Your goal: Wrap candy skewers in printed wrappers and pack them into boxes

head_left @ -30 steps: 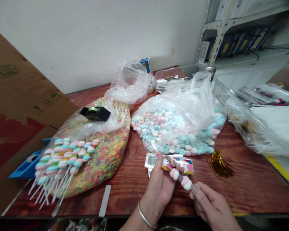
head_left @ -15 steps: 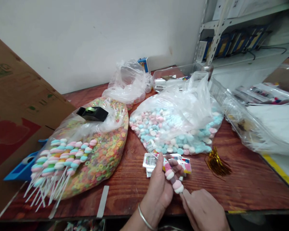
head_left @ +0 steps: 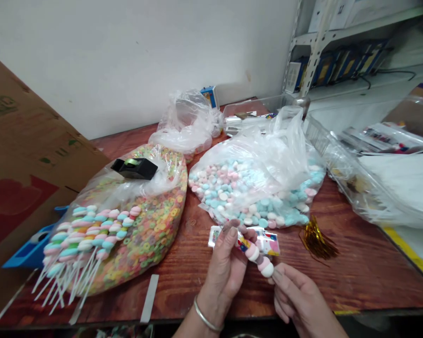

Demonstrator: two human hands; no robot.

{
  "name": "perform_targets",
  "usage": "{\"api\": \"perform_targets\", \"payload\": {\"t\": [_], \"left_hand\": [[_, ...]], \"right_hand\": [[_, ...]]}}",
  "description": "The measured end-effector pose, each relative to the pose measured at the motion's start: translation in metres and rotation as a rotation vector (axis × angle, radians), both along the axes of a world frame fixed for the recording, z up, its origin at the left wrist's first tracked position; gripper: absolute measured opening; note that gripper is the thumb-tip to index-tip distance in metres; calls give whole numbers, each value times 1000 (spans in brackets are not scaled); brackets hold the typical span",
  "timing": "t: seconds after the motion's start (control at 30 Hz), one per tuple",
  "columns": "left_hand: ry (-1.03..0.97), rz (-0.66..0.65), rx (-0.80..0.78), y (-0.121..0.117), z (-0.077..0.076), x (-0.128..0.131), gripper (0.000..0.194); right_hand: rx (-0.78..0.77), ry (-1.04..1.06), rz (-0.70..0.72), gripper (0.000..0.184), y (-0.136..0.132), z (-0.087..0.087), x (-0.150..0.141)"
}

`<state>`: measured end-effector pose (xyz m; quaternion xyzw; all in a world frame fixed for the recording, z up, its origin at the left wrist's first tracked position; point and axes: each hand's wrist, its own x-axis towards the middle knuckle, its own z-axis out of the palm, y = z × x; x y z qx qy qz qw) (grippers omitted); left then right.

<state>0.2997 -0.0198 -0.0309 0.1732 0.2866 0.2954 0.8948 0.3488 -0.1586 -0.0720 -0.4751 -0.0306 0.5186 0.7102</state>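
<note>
A marshmallow skewer [head_left: 265, 266] with pink and white pieces slants between my hands. My left hand [head_left: 227, 260] is closed around its upper end, where a clear wrapper with red, yellow and blue print shows. At the lower end my right hand [head_left: 292, 286] pinches with thumb and fingertips; the stick there is mostly hidden. Beneath my left hand lies a small stack of printed clear wrappers [head_left: 270, 243]. Gold twist ties [head_left: 319, 239] lie in a bundle to the right. Several finished marshmallow skewers [head_left: 91, 232] rest on the left bag.
A big bag of cereal rings [head_left: 162, 225] carries a black tape dispenser [head_left: 136, 168]. Behind my hands sits a bag of loose marshmallows [head_left: 225, 188]. A cardboard box [head_left: 28, 155] and blue tape dispenser [head_left: 24, 251] stand left. Clear plastic trays [head_left: 356, 188] occupy the right.
My left hand has tilted and shifted slightly left, its fingers drawn in around the wrapper. My right hand has risen and turned, its fingers now visible at the skewer's lower end.
</note>
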Motion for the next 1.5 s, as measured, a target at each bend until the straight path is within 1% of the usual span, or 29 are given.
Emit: {"api": "perform_targets", "payload": {"t": [0.07, 0.13, 0.17, 0.23, 0.33, 0.4, 0.43, 0.47, 0.53, 0.63, 0.73, 0.8, 0.87, 0.97, 1.0, 1.07, 1.17, 1.27, 1.33, 1.4, 1.43, 1.5], "left_hand": [[37, 18, -36, 2, 0, 1, 11], [83, 31, -86, 1, 0, 3, 14], [97, 30, -106, 0, 0, 5, 17], [110, 29, -134, -4, 2, 8, 21], [141, 48, -156, -15, 3, 13, 24], [164, 42, -154, -25, 3, 14, 28], [165, 20, -147, -29, 2, 14, 31], [154, -10, -137, -32, 2, 13, 32], [112, -51, -112, -30, 1, 11, 33], [41, -1, -73, -15, 1, 6, 32], [17, 28, -33, -4, 1, 4, 29], [12, 14, -18, -9, 2, 5, 20], [4, -20, -4, -23, 2, 8, 16], [-14, -72, 29, -38, 3, 11, 22], [-13, -72, 36, -39, 3, 12, 24], [12, -28, 25, -34, 2, 12, 23], [63, 13, 5, -27, 0, 11, 21], [65, -42, 46, -35, 0, 11, 22], [57, -72, 31, -43, 0, 10, 24], [36, -84, -8, -48, 1, 9, 24], [17, -88, -25, -46, 1, 9, 26], [-8, -71, -54, -37, 2, 7, 28]], "right_hand": [[22, 30, 10, 38, 1, 2, -1], [17, -18, 32, 38, 0, 2, -2], [-3, -80, 50, 38, -1, 1, -2], [-72, -311, 63, 37, -4, -2, -2], [-192, -858, 16, 28, -10, -8, -2], [-170, -1183, 12, 18, -13, -10, -1], [-143, -1276, 25, 16, -13, -10, -1], [-129, -1316, 35, 16, -14, -10, 0], [-172, -1267, 41, 18, -14, -8, 1], [-267, -1080, 36, 27, -14, -4, 2], [-229, -953, 35, 30, -13, -2, 1], [-195, -904, 33, 30, -10, -1, -2], [-178, -880, 39, 29, -5, 2, -4], [-169, -870, 48, 26, 1, 8, -3], [-171, -874, 47, 25, 1, 9, -3], [-185, -901, 49, 24, -1, 9, -2], [-200, -964, 65, 27, -7, 4, -2], [-201, -961, 65, 32, -6, 1, -3], [-185, -916, 36, 33, -1, 2, -3], [-148, -832, 11, 35, 3, 2, -1], [-124, -749, 18, 36, 5, 2, 0], [-56, -504, 69, 38, 7, -1, 1]]}}
